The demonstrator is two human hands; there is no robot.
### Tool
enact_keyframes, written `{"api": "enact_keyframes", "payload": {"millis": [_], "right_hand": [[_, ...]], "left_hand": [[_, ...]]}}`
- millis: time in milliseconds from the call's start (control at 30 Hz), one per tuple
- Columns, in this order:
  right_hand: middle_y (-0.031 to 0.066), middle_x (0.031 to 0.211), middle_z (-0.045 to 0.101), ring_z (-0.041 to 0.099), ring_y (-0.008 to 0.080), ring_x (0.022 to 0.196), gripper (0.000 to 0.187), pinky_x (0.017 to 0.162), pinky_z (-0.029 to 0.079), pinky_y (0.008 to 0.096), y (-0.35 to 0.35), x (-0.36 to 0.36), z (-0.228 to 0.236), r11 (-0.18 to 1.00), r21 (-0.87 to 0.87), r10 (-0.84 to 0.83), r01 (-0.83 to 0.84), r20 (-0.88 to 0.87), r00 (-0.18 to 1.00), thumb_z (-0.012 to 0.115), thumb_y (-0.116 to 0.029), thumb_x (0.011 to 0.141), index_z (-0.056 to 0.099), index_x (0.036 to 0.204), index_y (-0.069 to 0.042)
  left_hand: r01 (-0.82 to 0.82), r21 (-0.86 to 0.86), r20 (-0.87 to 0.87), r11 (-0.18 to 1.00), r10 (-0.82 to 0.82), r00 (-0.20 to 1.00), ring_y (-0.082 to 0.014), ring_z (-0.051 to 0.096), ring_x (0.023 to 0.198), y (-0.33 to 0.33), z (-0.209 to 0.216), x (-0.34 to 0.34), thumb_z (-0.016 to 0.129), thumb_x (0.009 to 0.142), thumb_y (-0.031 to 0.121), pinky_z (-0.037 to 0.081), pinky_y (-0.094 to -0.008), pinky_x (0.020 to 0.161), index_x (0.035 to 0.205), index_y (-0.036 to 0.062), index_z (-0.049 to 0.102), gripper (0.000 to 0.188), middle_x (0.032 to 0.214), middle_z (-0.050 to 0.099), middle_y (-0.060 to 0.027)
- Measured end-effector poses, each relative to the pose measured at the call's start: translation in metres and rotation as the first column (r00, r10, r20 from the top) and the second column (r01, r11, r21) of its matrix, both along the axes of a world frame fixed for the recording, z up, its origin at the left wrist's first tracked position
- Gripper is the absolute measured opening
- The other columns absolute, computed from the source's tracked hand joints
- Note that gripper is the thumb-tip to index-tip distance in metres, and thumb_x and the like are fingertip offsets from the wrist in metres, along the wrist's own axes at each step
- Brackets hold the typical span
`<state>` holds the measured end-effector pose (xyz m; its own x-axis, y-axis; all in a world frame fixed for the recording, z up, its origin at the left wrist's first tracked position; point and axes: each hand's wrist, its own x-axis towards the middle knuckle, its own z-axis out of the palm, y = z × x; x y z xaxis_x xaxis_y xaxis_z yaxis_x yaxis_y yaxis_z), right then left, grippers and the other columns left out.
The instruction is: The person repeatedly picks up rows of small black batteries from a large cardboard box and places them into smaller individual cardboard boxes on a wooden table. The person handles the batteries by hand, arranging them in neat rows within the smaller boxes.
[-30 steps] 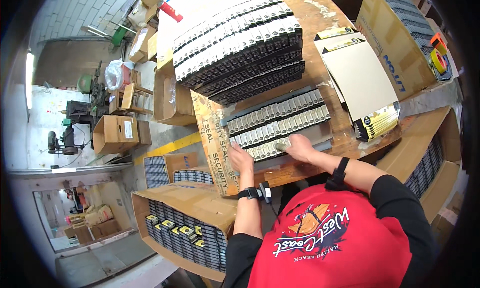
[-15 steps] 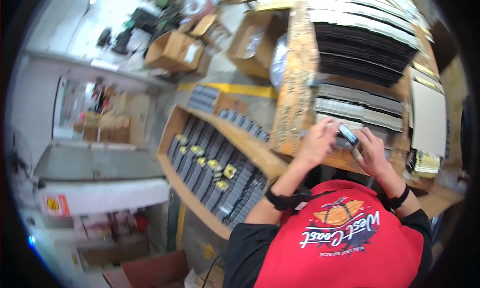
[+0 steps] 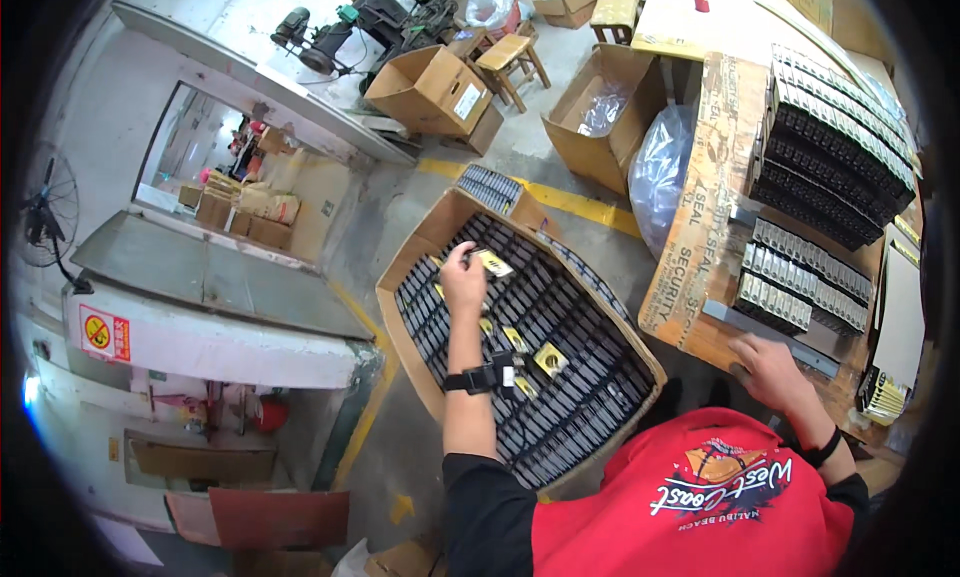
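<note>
Over a large cardboard carton full of rows of small dark-grey boxes, my left hand is held with its fingers curled in. Right beside those fingers is a yellow-and-white card; I cannot tell whether they grip it or another thing. More yellow pieces lie loose on the rows. My right hand is closed near the bench's front edge, with a small dark piece showing at its fingertips, too little of it to name. Short rows of grey-and-black boxes stand on the wooden bench beyond it.
Tall stacks of black boxes fill the bench's far part. Pale boards lean at its right. An open carton and a clear plastic bag stand left of the bench. A wooden stool stands farther back.
My left hand has gone from the bench out over the carton on the left. The small dark rectangular thing held between both hands is no longer visible there. The view has turned left.
</note>
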<state>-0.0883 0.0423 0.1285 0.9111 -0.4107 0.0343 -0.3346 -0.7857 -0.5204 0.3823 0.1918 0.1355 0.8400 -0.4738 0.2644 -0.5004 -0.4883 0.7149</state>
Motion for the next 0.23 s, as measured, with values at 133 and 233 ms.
{"api": "enact_keyframes", "payload": {"millis": [133, 233], "right_hand": [[0.0154, 0.086, 0.059, 0.059, 0.0349, 0.079, 0.029, 0.066, 0.048, 0.0431, 0.017, -0.025, -0.009, 0.996, -0.023, -0.088, 0.085, -0.215, 0.973, 0.064, -0.018, 0.076, 0.055, 0.099, -0.003], [0.0160, 0.083, 0.059, 0.059, 0.0350, 0.076, 0.031, 0.065, 0.048, 0.0439, 0.027, -0.043, -0.015, 0.993, 0.040, -0.091, 0.113, -0.358, 0.929, 0.065, -0.019, 0.075, 0.056, 0.099, -0.003]], "left_hand": [[-0.065, 0.077, 0.128, 0.995, 0.055, 0.990, -0.0230, 0.064, 0.070, -0.009, -0.025, 0.094, 0.058, 0.075, 0.013, 0.048, -0.0338, 0.062, 0.096, -0.0009, 0.065, 0.026, 0.075, 0.065, -0.0176], [-0.038, 0.195, 0.162, 0.980, 0.006, 0.987, -0.0279, 0.063, 0.090, -0.053, -0.087, 0.157, 0.062, 0.074, 0.014, 0.049, -0.0373, 0.079, 0.102, -0.0061, 0.062, 0.035, 0.098, 0.064, -0.0226]]}}
